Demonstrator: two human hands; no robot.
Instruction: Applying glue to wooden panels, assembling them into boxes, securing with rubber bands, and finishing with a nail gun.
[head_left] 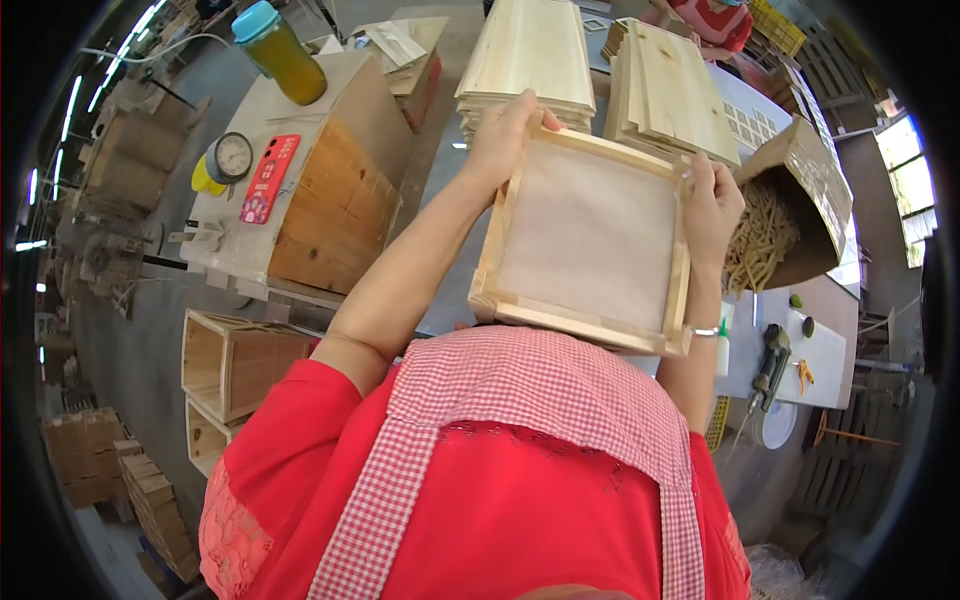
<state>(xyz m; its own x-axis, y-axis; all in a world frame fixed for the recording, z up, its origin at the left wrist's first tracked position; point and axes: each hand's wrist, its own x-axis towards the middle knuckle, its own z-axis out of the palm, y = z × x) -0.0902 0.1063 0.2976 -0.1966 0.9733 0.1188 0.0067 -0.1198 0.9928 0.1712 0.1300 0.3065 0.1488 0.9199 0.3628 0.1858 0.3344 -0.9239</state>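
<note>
A square wooden frame (590, 235) with a pale translucent panel across its middle is held up close to my chest, tilted toward me. My left hand (508, 140) grips its far left corner, fingers over the top edge. On the opposite side my right hand (713, 205) is closed around the far right part of the frame. Just beyond it stand two stacks of thin wooden boards, a left stack (527, 50) and a right stack (672, 88). A cardboard box (800, 180) full of small wooden sticks (758, 240) lies tipped beside my right hand.
On a wooden cabinet (340, 220) at left are a blue-lidded bottle (280, 55), a round clock (230, 157) and a red phone (270, 178). At right lie a power tool (770, 365), orange-handled pliers (804, 375) and a glue bottle (723, 350). Another person (712, 20) works across the table.
</note>
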